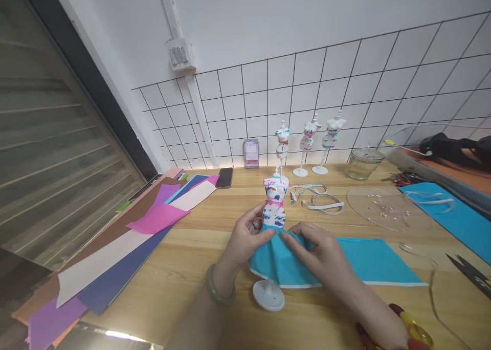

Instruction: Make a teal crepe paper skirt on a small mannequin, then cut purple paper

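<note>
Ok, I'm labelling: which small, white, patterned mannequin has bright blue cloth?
The nearest mannequin, between left hand and right hand, cloth over its hips; the three behind have none.

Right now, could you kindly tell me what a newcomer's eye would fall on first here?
Probably the bright blue fabric in the centre, at the hips of a small patterned mannequin, in the grip of the left hand and the right hand. Next might come the spread of coloured sheets on the left of the table, then three more mannequins standing at the back, near the wall.
</note>
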Demonstrator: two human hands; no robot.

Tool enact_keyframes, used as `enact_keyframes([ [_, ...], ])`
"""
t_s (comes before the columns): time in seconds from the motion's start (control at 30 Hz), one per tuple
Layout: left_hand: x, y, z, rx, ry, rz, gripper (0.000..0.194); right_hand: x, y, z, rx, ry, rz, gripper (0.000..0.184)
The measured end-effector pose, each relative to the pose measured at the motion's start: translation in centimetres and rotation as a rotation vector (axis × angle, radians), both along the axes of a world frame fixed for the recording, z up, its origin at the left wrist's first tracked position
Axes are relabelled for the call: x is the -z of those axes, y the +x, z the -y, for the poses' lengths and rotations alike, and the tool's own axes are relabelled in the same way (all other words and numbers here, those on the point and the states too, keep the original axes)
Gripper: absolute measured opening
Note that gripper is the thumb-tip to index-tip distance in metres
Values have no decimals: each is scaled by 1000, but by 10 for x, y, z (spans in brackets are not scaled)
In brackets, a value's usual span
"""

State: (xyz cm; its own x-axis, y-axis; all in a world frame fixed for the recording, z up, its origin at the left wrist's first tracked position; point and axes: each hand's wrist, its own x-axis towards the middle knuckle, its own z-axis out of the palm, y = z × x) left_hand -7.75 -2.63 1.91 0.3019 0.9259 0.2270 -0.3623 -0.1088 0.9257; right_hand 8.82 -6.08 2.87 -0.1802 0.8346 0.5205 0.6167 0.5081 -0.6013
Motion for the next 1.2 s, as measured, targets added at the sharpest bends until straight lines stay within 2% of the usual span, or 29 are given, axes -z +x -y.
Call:
enact_keyframes([
  [0.23,1,0,0,6,27,14,58,2,0,-2,18,-49,-6,22],
  [0.63,3,1,0,5,43,6,58,4,-1,-3,-14,-32,-33,18],
  [0.9,2,2,0,-41,54,-33,57,4,-1,-2,-4,-37,-31,20],
  [1.2,2,2,1,-4,98,-47,58,-2,2,2,-191,-97,-94,15],
])
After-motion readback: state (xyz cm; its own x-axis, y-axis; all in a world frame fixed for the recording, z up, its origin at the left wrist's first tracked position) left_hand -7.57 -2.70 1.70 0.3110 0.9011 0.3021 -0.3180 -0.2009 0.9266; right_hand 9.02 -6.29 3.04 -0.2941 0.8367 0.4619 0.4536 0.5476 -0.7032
